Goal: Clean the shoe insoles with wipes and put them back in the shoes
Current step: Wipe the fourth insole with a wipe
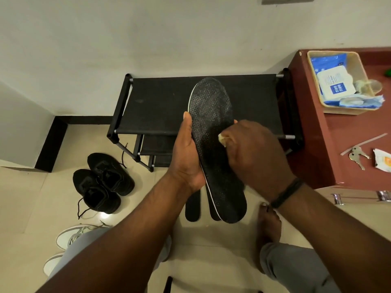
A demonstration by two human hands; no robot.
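A black insole (213, 127) with a white edge stands lengthwise in front of me, toe end away from me. My left hand (187, 153) grips its left edge near the middle, thumb along the rim. My right hand (254, 151) presses a small crumpled wipe (222, 139) against the insole's right side, fingers curled round it. More black insoles (193, 210) stick out below my left hand; how they are held is hidden. A pair of black shoes (101, 182) sits on the floor to the left. A pack of wipes (336, 85) lies in a beige basket (342, 108).
A black shoe rack (160, 104) stands against the wall behind the insole. A reddish cabinet top (349, 132) on the right carries keys (357, 155) and a torn wrapper (383, 161). White shoes (72, 237) lie at lower left. My bare foot (268, 227) rests on the tiled floor.
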